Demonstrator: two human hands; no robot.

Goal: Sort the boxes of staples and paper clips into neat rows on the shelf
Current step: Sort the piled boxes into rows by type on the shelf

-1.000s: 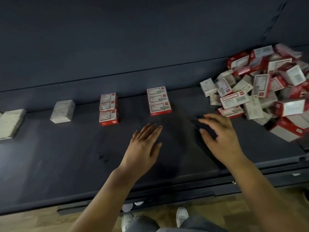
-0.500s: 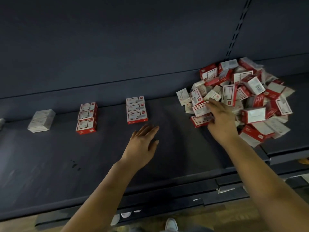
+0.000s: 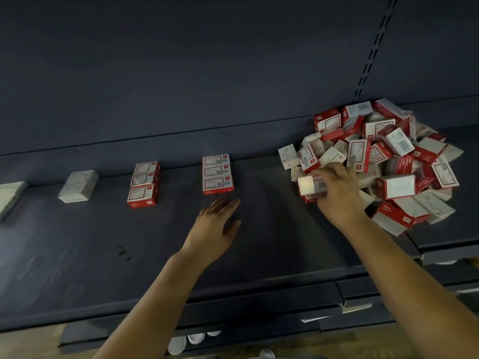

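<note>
Nearest the camera, at six o'clock, white shoes (image 3: 177, 344) showed below the shelf's front lip, and both bare forearms reached up over the dark, matte shelf (image 3: 77, 255), scuffed with a few small marks. The left hand (image 3: 216, 225) hovered at centre with fingers straight and relaxed, holding nothing, much as it had a second before. The right hand (image 3: 335, 193) had meanwhile travelled from the bare shelf to about two o'clock and now curled around a small white box (image 3: 309, 185) at the near edge of the heap; blur hid the print, so staples or clips could not be told apart. That suggested the next box was being drawn out for sorting. Beyond the left hand, at twelve o'clock, a red-and-white row of three cardboard boxes (image 3: 217, 173) lay flat; a second red row (image 3: 143, 183) sat toward ten o'clock, with a plain white stack (image 3: 77, 187) farther left. Farthest, toward two o'clock, the jumbled pile of boxes (image 3: 383, 161) leaned every way, sharp-cornered and glossy, against the back panel (image 3: 233, 73).
</note>
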